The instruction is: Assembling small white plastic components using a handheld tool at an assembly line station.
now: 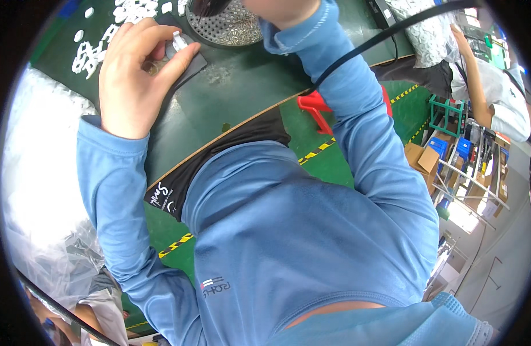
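My left hand [130, 75] is over the green worktop [219, 92], its thumb and fingers pinching a small white plastic part [179, 41]. Beneath that part lies a dark flat pad [190, 68]. At the top edge, the picture cuts off my right hand [282, 10], so its fingers are hidden. Left of it shows a dark object [210, 6], too cropped to name; whether I hold it cannot be told. Just below that object sits a round, perforated metal dish [205, 29] with many tiny metal pieces in it.
Loose white plastic parts [89, 57] are scattered left of the dish. A clear bag of white pieces [424, 29] stands at the right. A black cable [386, 43] crosses my right sleeve. A red stool [316, 106] is beyond the table edge; a co-worker's arm [475, 81] shows right.
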`<move>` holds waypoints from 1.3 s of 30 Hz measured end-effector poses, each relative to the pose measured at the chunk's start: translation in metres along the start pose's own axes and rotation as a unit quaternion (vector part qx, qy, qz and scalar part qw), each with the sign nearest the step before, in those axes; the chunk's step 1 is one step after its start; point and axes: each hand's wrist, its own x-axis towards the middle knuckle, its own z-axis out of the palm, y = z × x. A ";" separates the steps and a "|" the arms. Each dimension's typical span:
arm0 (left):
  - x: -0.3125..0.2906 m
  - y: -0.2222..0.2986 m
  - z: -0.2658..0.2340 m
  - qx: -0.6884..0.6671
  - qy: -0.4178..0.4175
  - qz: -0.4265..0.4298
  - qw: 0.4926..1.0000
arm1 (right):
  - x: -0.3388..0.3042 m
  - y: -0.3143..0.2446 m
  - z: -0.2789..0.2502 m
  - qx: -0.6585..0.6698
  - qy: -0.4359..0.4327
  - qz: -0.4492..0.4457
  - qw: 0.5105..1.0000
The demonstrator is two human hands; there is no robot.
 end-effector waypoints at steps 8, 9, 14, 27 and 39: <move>0.000 0.000 0.001 -0.006 0.022 0.007 1.000 | 0.003 -0.008 0.008 -0.011 -0.027 -0.003 1.000; 0.000 -0.001 0.002 -0.011 0.018 -0.003 1.000 | 0.004 -0.007 0.009 -0.011 -0.034 -0.005 0.999; -0.003 -0.009 0.005 0.026 0.022 0.012 0.999 | 0.006 -0.008 0.015 -0.022 -0.062 -0.005 0.998; -0.004 -0.014 0.005 0.035 0.023 0.010 0.999 | 0.008 0.004 0.018 -0.024 -0.088 0.048 0.995; -0.011 -0.020 0.003 -0.065 -0.028 -0.112 0.991 | 0.009 0.000 0.016 -0.095 -0.093 -0.036 0.990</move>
